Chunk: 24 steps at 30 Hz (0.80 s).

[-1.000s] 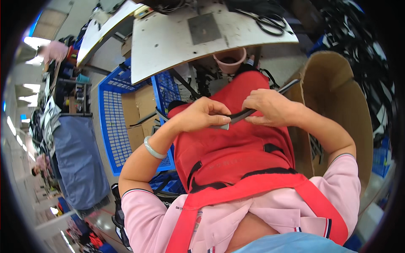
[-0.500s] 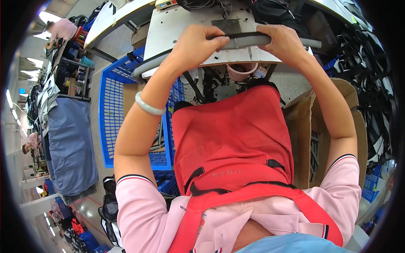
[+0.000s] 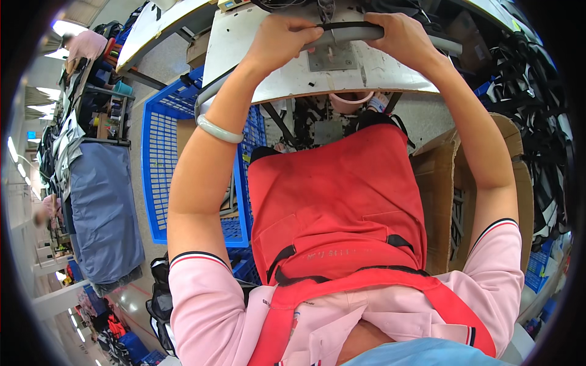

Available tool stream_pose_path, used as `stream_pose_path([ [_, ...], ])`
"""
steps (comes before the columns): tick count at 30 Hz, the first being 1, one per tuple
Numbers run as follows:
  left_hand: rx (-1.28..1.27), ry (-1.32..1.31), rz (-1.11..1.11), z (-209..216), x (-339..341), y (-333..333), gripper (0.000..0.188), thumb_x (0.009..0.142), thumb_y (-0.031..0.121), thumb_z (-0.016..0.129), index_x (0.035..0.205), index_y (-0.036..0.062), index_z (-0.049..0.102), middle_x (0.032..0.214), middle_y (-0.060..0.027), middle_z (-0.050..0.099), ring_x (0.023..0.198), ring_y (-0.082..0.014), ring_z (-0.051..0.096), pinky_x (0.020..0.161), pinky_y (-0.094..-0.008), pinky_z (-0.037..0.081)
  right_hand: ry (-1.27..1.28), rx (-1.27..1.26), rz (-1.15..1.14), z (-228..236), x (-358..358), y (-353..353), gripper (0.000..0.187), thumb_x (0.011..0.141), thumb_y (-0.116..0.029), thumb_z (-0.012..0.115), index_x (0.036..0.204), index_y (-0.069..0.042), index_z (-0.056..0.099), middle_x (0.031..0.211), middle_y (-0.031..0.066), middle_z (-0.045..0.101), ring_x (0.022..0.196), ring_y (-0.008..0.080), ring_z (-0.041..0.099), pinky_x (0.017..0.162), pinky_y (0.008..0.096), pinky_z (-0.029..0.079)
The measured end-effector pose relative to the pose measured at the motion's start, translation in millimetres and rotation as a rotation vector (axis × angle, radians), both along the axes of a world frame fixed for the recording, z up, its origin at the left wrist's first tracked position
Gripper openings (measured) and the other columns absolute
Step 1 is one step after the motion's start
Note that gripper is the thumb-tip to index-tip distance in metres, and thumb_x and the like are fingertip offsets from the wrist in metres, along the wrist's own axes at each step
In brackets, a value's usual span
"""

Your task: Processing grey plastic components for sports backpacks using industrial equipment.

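Note:
A long grey strip (image 3: 351, 33) with a black edge runs across the far part of the white worktable (image 3: 244, 43). My left hand (image 3: 279, 40) pinches it between thumb and fingers left of the middle. My right hand (image 3: 404, 38) grips it further right, with the thumb underneath. Between the hands the strip bows slightly, close to a metal machine part (image 3: 326, 11) at the top edge of the view. One end passes behind my left forearm and droops over the table's left edge; the other sticks out beyond my right hand. A metal plate (image 3: 334, 60) lies in the tabletop just below.
A blue plastic crate (image 3: 148, 183) stands to the left, and an open cardboard box (image 3: 436, 201) to the right holds grey strips. Under the table is a pink bucket (image 3: 349, 105). Black straps (image 3: 537, 116) hang at far right. People work in the left distance.
Both hands have moved away from me with the strip, up to the machine part. More of the metal plate now shows below them.

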<state>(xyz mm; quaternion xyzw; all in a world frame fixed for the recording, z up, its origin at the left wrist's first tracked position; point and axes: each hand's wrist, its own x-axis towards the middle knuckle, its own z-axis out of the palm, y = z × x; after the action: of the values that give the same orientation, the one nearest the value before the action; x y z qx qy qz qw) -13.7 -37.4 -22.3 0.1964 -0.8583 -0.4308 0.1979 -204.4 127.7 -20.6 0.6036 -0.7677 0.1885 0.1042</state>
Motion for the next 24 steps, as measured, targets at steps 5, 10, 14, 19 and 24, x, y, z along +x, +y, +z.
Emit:
stream_pose_path([
  [5, 0.000, -0.005, 0.008, 4.3, -7.3, -7.1, 0.029, 0.087, 0.028, 0.069, 0.099, 0.0028, 0.074, 0.074, -0.0033, 0.069, 0.061, -0.0072, 0.056, 0.058, -0.0227, 0.047, 0.029, 0.081, -0.022, 21.0, -3.2, -13.6, 0.041, 0.078, -0.027, 0.073, 0.112, -0.005, 0.067, 0.091, 0.0196, 0.068, 0.087, 0.0350, 0.066, 0.078, 0.0410, 0.052],
  [10, -0.124, 0.157, 0.121, -7.6, -1.8, -34.6, 0.028, 0.089, 0.028, 0.068, 0.102, 0.0045, 0.074, 0.080, -0.0044, 0.071, 0.068, -0.0085, 0.059, 0.065, -0.0240, 0.048, -0.056, 0.020, -0.177, 20.5, -11.3, -8.6, 0.040, 0.076, -0.032, 0.073, 0.103, -0.003, 0.068, 0.086, 0.0228, 0.067, 0.084, 0.0376, 0.066, 0.072, 0.0445, 0.052],
  [14, -0.362, -0.256, -0.135, 6.1, 25.3, 2.9, 0.029, 0.087, 0.027, 0.069, 0.101, 0.0019, 0.073, 0.083, -0.0065, 0.071, 0.073, -0.0106, 0.062, 0.069, -0.0255, 0.050, -0.018, 0.094, 0.278, -2.5, 78.7, 32.7, 0.027, 0.074, -0.011, 0.068, 0.100, -0.005, 0.065, 0.116, 0.0125, 0.060, 0.110, 0.0299, 0.059, 0.090, 0.0374, 0.050],
  [19, -0.050, -0.160, -0.206, 15.4, -8.9, 72.7, 0.030, 0.085, 0.025, 0.070, 0.097, -0.0028, 0.071, 0.080, -0.0064, 0.070, 0.069, -0.0125, 0.061, 0.066, -0.0264, 0.051, 0.276, -0.341, 0.687, -38.1, 155.3, 24.7, 0.008, 0.074, -0.010, 0.062, 0.081, -0.005, 0.063, 0.100, 0.0112, 0.065, 0.091, 0.0317, 0.064, 0.076, 0.0407, 0.053],
  [24, 0.306, -0.050, -0.282, -14.6, 7.9, 44.6, 0.036, 0.092, 0.035, 0.064, 0.102, 0.0005, 0.071, 0.079, -0.0037, 0.068, 0.069, -0.0117, 0.062, 0.069, -0.0247, 0.052, -0.022, 0.226, 0.455, -29.5, 116.4, 30.7, 0.023, 0.077, -0.017, 0.068, 0.095, -0.005, 0.060, 0.084, 0.0139, 0.066, 0.082, 0.0327, 0.066, 0.068, 0.0439, 0.053],
])
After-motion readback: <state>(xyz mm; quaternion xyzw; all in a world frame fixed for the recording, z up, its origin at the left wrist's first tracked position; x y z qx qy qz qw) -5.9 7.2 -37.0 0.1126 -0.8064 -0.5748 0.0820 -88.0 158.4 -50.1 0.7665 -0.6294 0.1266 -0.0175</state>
